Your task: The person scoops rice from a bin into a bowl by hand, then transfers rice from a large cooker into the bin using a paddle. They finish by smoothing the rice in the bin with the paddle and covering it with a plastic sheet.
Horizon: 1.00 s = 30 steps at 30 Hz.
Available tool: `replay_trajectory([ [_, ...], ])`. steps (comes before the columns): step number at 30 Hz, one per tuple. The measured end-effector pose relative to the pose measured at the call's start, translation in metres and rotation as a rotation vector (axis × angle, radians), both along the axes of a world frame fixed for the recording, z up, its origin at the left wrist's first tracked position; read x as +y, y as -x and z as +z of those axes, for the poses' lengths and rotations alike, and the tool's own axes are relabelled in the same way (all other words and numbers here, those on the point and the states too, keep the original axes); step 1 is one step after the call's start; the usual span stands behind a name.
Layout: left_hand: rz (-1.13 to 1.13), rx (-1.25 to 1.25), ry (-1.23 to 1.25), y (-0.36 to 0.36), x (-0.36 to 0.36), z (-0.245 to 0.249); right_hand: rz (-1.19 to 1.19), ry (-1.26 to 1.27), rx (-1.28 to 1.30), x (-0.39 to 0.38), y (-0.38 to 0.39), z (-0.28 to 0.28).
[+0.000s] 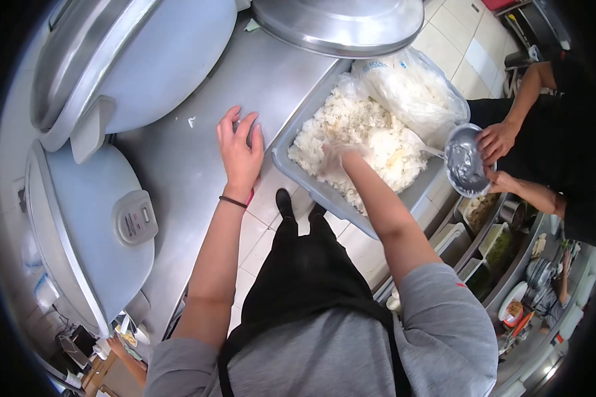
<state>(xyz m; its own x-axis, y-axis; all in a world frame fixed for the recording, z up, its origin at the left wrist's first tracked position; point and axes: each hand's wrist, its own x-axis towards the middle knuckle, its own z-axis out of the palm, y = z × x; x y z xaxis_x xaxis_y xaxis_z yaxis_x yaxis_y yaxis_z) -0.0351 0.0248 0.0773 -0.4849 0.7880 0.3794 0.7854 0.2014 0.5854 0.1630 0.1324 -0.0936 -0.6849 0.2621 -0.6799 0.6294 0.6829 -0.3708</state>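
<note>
My left hand (241,152) is over the edge of the steel counter (198,149), its fingers apart and bent, holding nothing. A dark band circles that wrist. My right hand (340,161), in a clear plastic glove, reaches into the cooked rice (377,135) that fills a grey plastic tub (297,171). Its fingers are sunk in or hidden by the rice, so their grip does not show. A clear plastic bag of rice (410,86) lies at the tub's far side. A white spoon or paddle handle (427,147) sticks out of the rice towards the right.
A co-worker on the right holds a metal bowl (465,162) against the tub's edge. Large rice cookers (106,218) stand on the left. A round metal lid (341,26) is beyond the tub. Food pans (496,245) line the right; another person's arm (129,360) shows lower left.
</note>
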Motion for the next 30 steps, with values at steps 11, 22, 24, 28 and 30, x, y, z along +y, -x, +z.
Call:
replay_trajectory([
  [11, -0.021, -0.033, -0.098, 0.005, 0.0, -0.003, -0.207, -0.045, 0.269, -0.035, -0.072, 0.052],
  [22, -0.019, -0.081, -0.123, 0.007, 0.001, -0.006, -0.038, -0.513, 0.06, 0.045, -0.075, 0.13],
  [24, -0.016, -0.088, -0.122, 0.007, 0.001, -0.004, -0.009, -0.448, 0.371, 0.058, -0.058, 0.118],
  [28, -0.015, -0.107, -0.12, 0.006, 0.002, -0.004, -0.2, -0.236, 0.255, 0.093, 0.037, 0.065],
  [30, -0.015, -0.107, -0.12, 0.006, 0.003, -0.005, -0.205, -0.385, 0.165, 0.102, 0.065, 0.048],
])
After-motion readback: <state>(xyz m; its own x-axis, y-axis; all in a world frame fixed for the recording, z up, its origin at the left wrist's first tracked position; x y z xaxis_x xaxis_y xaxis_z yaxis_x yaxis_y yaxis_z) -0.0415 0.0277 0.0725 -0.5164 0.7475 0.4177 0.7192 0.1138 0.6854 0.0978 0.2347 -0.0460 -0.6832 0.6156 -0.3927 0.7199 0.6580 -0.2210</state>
